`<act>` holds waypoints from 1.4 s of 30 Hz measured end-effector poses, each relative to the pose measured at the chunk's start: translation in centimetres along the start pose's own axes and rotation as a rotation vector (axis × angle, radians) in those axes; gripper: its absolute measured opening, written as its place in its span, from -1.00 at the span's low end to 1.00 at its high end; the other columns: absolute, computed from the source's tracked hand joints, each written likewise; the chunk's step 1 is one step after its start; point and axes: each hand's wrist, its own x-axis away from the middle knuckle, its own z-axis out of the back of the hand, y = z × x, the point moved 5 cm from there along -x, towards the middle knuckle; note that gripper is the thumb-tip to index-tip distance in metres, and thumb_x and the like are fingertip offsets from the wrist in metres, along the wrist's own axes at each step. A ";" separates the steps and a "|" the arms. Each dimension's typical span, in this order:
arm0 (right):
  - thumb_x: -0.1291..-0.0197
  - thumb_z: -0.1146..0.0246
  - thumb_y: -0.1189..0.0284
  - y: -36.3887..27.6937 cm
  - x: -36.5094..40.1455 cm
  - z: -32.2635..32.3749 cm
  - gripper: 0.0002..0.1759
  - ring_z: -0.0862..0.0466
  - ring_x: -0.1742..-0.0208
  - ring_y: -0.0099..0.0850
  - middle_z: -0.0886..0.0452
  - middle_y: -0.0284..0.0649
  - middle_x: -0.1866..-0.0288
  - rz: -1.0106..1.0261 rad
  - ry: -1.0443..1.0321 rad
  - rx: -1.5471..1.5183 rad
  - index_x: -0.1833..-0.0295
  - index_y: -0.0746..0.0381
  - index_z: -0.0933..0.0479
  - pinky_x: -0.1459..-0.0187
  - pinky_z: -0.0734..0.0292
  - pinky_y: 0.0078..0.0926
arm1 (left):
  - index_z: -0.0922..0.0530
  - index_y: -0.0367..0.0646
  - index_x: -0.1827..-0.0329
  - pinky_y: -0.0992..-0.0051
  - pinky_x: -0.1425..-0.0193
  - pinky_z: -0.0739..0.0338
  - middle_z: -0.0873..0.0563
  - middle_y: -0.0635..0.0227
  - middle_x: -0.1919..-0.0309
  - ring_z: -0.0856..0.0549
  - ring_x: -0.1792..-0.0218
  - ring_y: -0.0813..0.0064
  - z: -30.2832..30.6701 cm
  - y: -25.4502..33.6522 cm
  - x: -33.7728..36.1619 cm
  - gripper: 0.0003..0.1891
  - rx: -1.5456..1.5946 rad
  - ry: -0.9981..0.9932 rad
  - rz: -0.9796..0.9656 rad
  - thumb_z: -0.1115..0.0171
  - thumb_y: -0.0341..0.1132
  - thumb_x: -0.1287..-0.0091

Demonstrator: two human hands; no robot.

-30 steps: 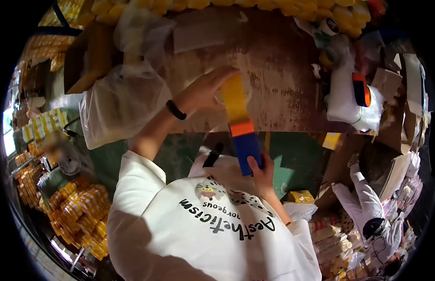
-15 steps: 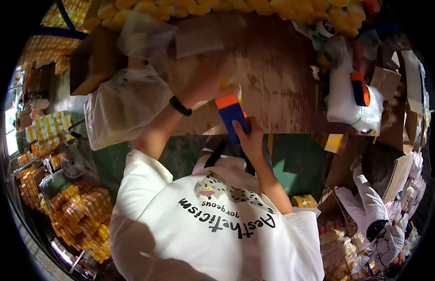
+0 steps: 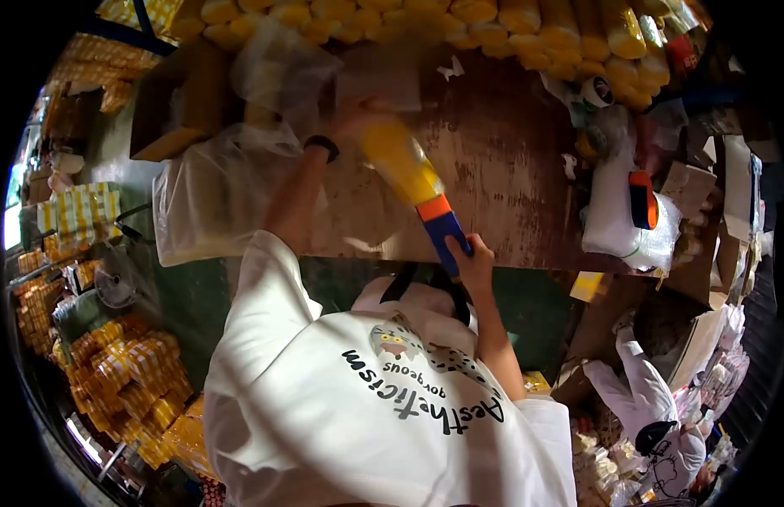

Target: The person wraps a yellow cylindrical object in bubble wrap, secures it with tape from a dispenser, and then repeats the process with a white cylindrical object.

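My right hand [image 3: 475,260] is closed around a blue handheld tool [image 3: 443,232] with an orange end, which points up and to the left. Just beyond that end lies a yellow pack in clear wrapping [image 3: 400,163], its lower end overlapping the orange part in this view. My left hand [image 3: 358,118], blurred and with a black band at the wrist, is at the pack's far end; its fingers are smeared by motion. Both hands are over the worn brown tabletop [image 3: 493,194].
Clear plastic bags [image 3: 215,198] and a cardboard box [image 3: 176,101] occupy the table's left side. Yellow packs [image 3: 493,25] line the back edge. At right, an orange and black object [image 3: 642,200] rests against bubble wrap [image 3: 612,211]. Another person [image 3: 654,406] is at lower right.
The yellow pack, mostly hidden before, now stretches between my left hand and the tool's orange end. The right hand and tool have shifted slightly right and down in view.
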 end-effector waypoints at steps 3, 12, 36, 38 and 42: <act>-0.08 -0.36 0.02 2.8 0.9 1.6 -0.46 -0.64 0.38 -0.20 -0.63 -0.04 0.41 -0.140 -0.058 -0.004 0.19 0.34 -0.56 0.30 -0.50 -0.38 | -0.34 -0.15 -0.37 0.39 -0.31 -0.32 -0.43 0.21 -0.31 -0.42 -0.29 0.30 0.9 -1.4 0.3 -0.23 -0.016 0.109 0.099 -0.28 0.14 -0.18; -0.08 -0.35 0.03 5.2 -3.4 4.8 -0.48 -0.64 0.44 -0.15 -0.60 -0.02 0.48 0.060 -0.160 0.197 0.22 0.34 -0.52 0.37 -0.49 -0.25 | -0.43 -0.05 -0.31 0.37 -0.35 -0.26 -0.50 0.20 -0.24 -0.45 -0.25 0.31 -0.4 -4.4 1.1 -0.33 -0.025 0.057 0.125 -0.29 0.11 -0.19; -0.04 -0.33 -0.09 -10.4 -1.7 9.3 -0.41 -0.62 0.54 -0.31 -0.58 -0.06 0.55 0.222 -0.335 0.129 0.26 0.32 -0.58 0.44 -0.49 -0.37 | -0.11 -0.14 -0.42 0.25 -0.36 -0.31 -0.31 0.16 -0.34 -0.39 -0.31 0.20 -9.6 7.2 14.4 0.09 -0.142 -0.325 -0.533 -0.62 -0.20 0.20; -0.05 -0.32 -0.10 -11.4 -2.5 7.8 -0.39 -0.62 0.55 -0.29 -0.58 -0.04 0.56 0.187 -0.367 0.173 0.27 0.34 -0.57 0.44 -0.50 -0.36 | -0.05 -0.14 -0.44 0.27 -0.38 -0.29 -0.25 0.18 -0.38 -0.35 -0.34 0.21 -8.8 5.5 15.2 0.07 -0.202 -0.205 -0.605 -0.58 -0.17 0.09; -0.06 -0.29 -0.14 -13.2 -3.0 6.0 -0.32 -0.63 0.54 -0.32 -0.59 -0.04 0.55 0.216 -0.338 0.182 0.29 0.39 -0.55 0.43 -0.51 -0.37 | -0.11 -0.17 -0.42 0.25 -0.38 -0.29 -0.25 0.18 -0.38 -0.33 -0.36 0.18 -8.2 7.3 17.5 -0.01 -0.398 0.122 -0.669 -0.53 -0.13 0.04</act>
